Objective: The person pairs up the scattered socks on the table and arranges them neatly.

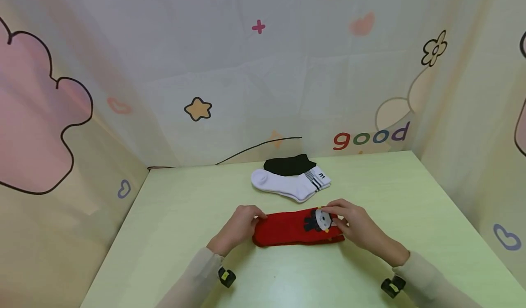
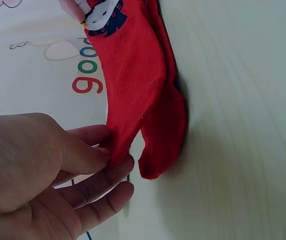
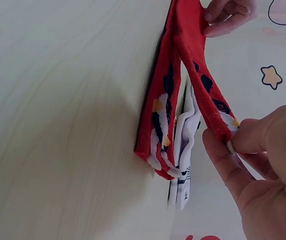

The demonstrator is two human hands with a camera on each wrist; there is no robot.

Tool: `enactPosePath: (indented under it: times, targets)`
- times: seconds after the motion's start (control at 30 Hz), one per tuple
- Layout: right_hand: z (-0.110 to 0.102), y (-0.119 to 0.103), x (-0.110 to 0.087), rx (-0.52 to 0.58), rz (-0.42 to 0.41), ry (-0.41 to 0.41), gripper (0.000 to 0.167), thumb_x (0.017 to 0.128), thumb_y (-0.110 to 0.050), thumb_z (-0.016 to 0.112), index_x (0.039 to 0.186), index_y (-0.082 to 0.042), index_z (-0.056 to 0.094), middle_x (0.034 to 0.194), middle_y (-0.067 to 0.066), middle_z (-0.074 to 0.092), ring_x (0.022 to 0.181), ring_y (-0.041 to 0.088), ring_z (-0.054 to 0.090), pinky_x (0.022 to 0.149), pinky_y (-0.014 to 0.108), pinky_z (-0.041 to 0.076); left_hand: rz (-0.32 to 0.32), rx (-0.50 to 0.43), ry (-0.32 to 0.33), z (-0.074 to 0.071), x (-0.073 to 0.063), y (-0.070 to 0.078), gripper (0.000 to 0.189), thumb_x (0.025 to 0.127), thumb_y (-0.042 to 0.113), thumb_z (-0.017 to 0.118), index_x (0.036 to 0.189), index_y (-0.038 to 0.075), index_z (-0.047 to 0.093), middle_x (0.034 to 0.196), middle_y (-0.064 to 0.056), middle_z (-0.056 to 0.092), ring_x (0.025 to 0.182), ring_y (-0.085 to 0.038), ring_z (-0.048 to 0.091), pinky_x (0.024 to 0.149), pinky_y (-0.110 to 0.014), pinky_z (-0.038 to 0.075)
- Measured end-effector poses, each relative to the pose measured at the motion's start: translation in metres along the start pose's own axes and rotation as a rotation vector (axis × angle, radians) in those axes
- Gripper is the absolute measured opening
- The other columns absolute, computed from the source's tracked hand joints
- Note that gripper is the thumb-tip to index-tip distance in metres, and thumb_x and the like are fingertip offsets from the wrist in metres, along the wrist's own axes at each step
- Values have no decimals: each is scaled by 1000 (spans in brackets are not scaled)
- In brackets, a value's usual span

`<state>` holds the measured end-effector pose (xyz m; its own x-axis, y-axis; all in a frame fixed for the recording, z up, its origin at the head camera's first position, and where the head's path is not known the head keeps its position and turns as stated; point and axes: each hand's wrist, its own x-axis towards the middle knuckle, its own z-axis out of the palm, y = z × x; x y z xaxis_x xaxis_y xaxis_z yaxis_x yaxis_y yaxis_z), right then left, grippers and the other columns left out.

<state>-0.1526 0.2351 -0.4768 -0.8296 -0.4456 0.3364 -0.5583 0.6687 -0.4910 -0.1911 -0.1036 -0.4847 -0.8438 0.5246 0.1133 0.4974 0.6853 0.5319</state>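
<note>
Two red socks lie one over the other near the middle of the table, with a cartoon figure near the cuff end. The upper red sock (image 1: 283,226) is lifted at both ends. My left hand (image 1: 245,221) pinches its toe end between thumb and fingers. At the cuff, my right hand (image 1: 355,221) pinches the edge, as the right wrist view also shows. Beneath it the lower red sock (image 3: 157,125) rests on the table, its toe (image 2: 160,162) apart from the upper one in the left wrist view.
Behind the red socks lie a white sock (image 1: 283,185) with dark stripes at its cuff and a black sock (image 1: 287,165) partly under it. The pale green table (image 1: 176,198) meets a printed curtain (image 1: 246,80) at the back and sides.
</note>
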Motion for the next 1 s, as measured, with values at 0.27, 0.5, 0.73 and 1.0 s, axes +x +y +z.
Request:
enactPosePath:
  times: [0.27,0.5,0.73,1.0]
  targets:
    - [2,-1,-1,7,35,-29,43,85,13,73,125,-5,73,121,13,67,108,30,66,84,39,60,-26,11,-28,5,1,-4,25,94,-12,61,106,1,79,109,-10,75,105,-26,69,94,-40,56]
    - [6,3,-2,-16,10,-29,43,84,14,74,123,-3,73,119,12,67,105,29,66,84,38,60,-35,51,-54,11,3,-5,25,95,-11,61,109,0,78,110,-10,75,106,-26,69,94,-39,56]
    - [6,4,-2,-40,4,-62,43,84,13,74,124,-1,72,120,13,65,106,28,65,85,39,60,-27,117,-76,16,3,-3,20,94,0,69,112,1,77,111,-9,75,103,-24,69,93,-38,56]
    - [7,7,-2,-94,15,-110,42,84,11,76,124,0,72,118,13,65,106,28,64,87,40,59,-57,178,-114,18,3,3,24,93,8,76,116,2,75,116,-8,71,107,-25,66,96,-38,55]
